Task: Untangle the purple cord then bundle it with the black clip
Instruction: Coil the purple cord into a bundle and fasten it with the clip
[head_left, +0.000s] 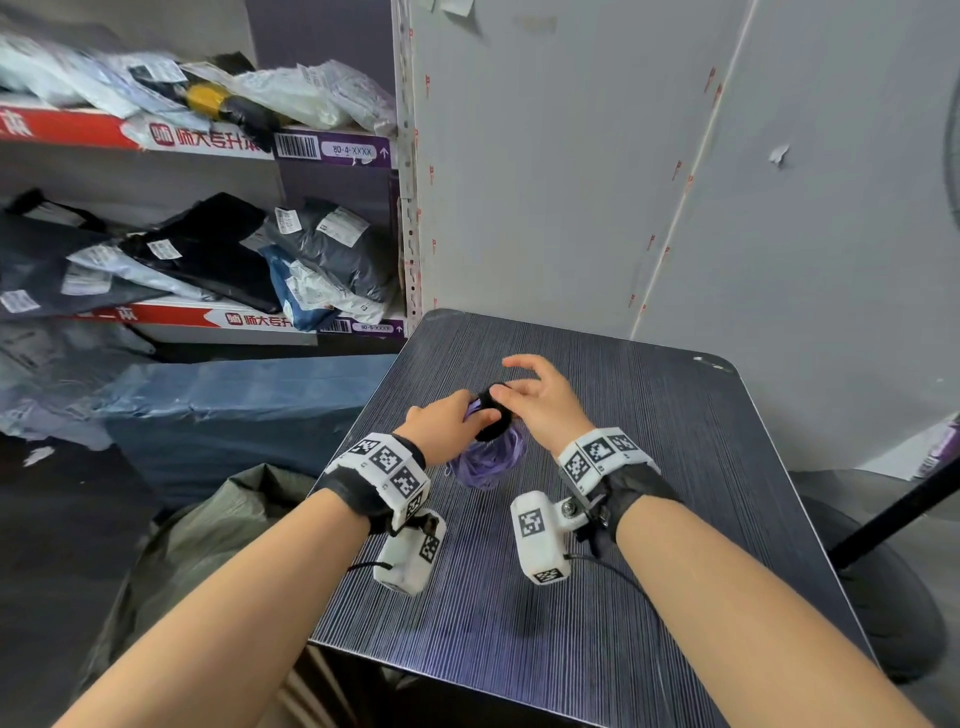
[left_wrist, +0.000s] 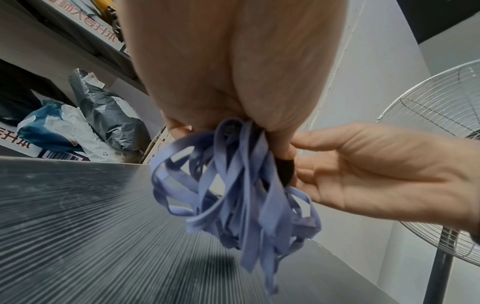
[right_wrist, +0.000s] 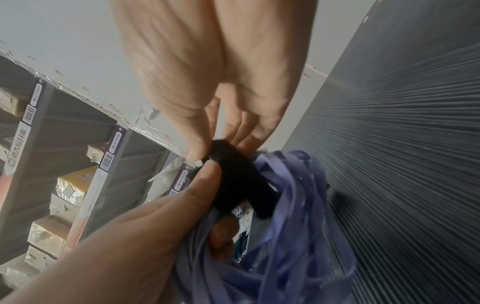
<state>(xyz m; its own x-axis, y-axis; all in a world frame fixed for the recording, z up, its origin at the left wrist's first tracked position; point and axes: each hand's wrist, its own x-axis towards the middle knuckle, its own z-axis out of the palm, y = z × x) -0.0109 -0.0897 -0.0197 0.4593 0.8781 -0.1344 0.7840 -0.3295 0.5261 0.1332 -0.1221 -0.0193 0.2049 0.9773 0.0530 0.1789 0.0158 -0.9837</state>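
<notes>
Forearms nearest us, both reaching onto the dark ribbed tabletop (head_left: 649, 467). We see the flat purple cord (head_left: 488, 460) gathered into a loose bundle of loops, hanging from our left hand (head_left: 447, 423) just above the table. Fuzzy black clip strap (right_wrist: 239, 181) is partly wrapped round the top of the bundle. Left hand grasps the gathered cord, thumb on the strap. Right hand (head_left: 540, 397) pinches the strap between thumb and fingertips, other fingers loosely spread. Metal shelves of plastic-wrapped parcels (head_left: 208, 249) sit left; wire-caged standing fan (left_wrist: 441, 154) right.
</notes>
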